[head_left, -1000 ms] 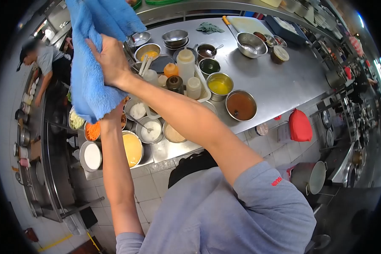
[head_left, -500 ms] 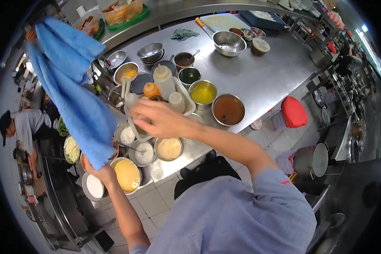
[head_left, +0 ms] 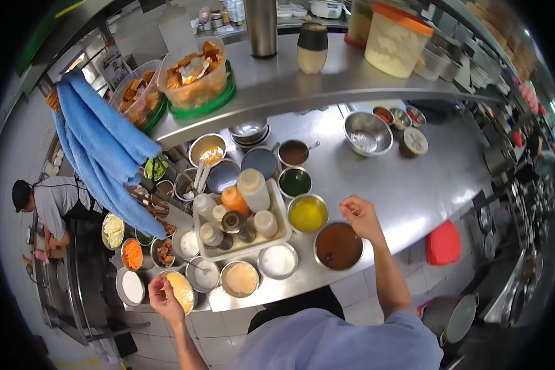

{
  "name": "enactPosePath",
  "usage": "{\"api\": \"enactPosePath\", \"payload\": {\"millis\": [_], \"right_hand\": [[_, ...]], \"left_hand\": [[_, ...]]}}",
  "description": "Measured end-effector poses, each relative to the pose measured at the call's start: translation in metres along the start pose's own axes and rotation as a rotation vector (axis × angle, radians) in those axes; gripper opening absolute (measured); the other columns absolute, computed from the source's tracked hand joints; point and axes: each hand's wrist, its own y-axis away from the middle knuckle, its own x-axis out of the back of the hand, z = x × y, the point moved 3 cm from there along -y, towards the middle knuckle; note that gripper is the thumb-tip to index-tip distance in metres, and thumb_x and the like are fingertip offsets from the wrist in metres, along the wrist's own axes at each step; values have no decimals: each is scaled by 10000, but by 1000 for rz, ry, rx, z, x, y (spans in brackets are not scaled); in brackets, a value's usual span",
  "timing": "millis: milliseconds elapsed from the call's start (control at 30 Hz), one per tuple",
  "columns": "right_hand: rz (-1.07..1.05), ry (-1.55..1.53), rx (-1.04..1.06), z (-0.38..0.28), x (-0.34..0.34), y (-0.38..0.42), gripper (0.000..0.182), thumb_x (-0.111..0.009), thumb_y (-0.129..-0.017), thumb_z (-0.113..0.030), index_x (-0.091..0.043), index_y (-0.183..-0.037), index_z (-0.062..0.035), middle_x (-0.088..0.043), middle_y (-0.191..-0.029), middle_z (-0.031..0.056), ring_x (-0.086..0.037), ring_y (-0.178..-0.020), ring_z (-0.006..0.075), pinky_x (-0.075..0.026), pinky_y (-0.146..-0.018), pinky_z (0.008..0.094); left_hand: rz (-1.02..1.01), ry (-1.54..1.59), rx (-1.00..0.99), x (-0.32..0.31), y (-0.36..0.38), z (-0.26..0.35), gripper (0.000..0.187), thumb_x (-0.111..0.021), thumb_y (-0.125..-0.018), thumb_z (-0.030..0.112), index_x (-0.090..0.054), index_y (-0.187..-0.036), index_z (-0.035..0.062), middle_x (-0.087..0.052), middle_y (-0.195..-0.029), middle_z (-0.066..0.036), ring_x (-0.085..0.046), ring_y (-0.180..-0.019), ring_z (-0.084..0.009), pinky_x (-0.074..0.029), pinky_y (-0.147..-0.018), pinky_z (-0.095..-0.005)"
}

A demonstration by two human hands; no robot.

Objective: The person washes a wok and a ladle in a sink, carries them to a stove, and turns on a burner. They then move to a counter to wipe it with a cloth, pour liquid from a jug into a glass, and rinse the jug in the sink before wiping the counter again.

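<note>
My left hand [head_left: 164,297] is empty, its fingers loosely bent, beside the bowl of yellow batter [head_left: 180,290]. My right hand [head_left: 362,217] hangs above the bowl of brown sauce [head_left: 338,248] and right of the bowl of yellow liquid [head_left: 308,213]. Its fingers are loosely curled, and I see nothing in them. A blue towel [head_left: 108,132] hangs at the left shelf post, apart from both hands. Between my hands stands a white basket [head_left: 280,237] of squeeze bottles, with bowls of white powder [head_left: 278,261] and tan powder [head_left: 240,279] in front.
A steel shelf [head_left: 259,92] crosses above the counter, carrying tubs of orange-brown food [head_left: 191,74]. An empty steel bowl [head_left: 368,132] stands at the back right. Shredded carrot [head_left: 132,254] is at the left. Another person [head_left: 61,203] works at the far left.
My left hand has let go of the towel's lower end, and the towel hangs free. My right hand has moved right, from over the bottles to the brown sauce. The view has tilted up.
</note>
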Motion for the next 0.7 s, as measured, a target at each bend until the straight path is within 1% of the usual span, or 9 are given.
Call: {"api": "enactPosePath", "payload": {"millis": [100, 133, 233, 333, 367, 433, 467, 567, 700], "right_hand": [[-50, -53, 77, 17, 17, -59, 41, -656, -963, -58, -653, -969, -17, -654, -806, -31, -551, -705, 37, -440, -626, 208], [-67, -51, 99, 22, 22, -80, 37, -654, -963, -55, -652, -968, -19, -660, -817, -25, -558, -720, 38, -445, -636, 213], [-100, -3, 194, 43, 34, -160, 52, -681, -948, -66, -656, -958, -21, -669, -810, -8, -577, -741, 32, -453, -644, 220], [-142, 100, 296, 68, 31, -252, 113, -650, -956, -110, -668, -1022, -20, -706, -852, 69, -667, -783, 138, -522, -703, 300], [-72, 353, 400, 90, 27, -286, 152, -630, -948, -112, -667, -1072, -32, -708, -921, 102, -677, -858, 195, -530, -757, 339], [-24, 653, 455, 118, 15, -343, 163, -623, -946, -112, -665, -1083, -35, -703, -940, 109, -671, -879, 207, -527, -771, 347], [-64, 690, 381, 127, 11, -367, 169, -619, -944, -111, -664, -1089, -36, -701, -949, 113, -667, -889, 213, -525, -778, 351], [-161, 804, 246, 143, -4, -414, 188, -608, -940, -110, -662, -1106, -40, -694, -978, 124, -658, -919, 232, -521, -799, 363], [-256, 900, 149, 153, -19, -443, 214, -594, -934, -109, -658, -1129, -46, -684, -1017, 139, -645, -960, 256, -515, -827, 379]], "left_hand": [[57, -134, -130, -26, 12, 27, 215, -622, -982, 66, -619, -1184, -11, -646, -1061, -66, -604, -920, -142, -488, -791, -288], [59, -212, -90, -37, 19, 48, 245, -623, -966, 54, -614, -1200, -19, -640, -1087, -89, -605, -970, -176, -493, -825, -330], [84, -367, -91, -55, 42, 67, 246, -621, -951, 46, -613, -1187, -21, -642, -1082, -102, -609, -983, -191, -493, -823, -327], [153, -459, -69, -68, 72, 79, 255, -616, -923, 25, -611, -1174, -23, -638, -1083, -119, -606, -974, -217, -485, -801, -337], [168, -504, -58, -68, 82, 81, 256, -614, -919, 21, -610, -1171, -24, -638, -1082, -121, -606, -969, -222, -483, -795, -339], [190, -558, -14, -69, 102, 84, 257, -611, -895, 5, -608, -1149, -28, -608, -1038, -122, -588, -947, -240, -469, -782, -347], [195, -588, -3, -69, 111, 86, 258, -609, -887, 0, -607, -1144, -27, -598, -1023, -122, -584, -943, -246, -465, -779, -349], [211, -699, 30, -71, 134, 92, 264, -608, -859, -20, -605, -1123, -25, -566, -1005, -126, -570, -939, -266, -456, -774, -359], [246, -807, 84, -72, 159, 90, 292, -615, -809, -38, -596, -1099, -15, -562, -1024, -122, -564, -928, -265, -454, -761, -369]]}}
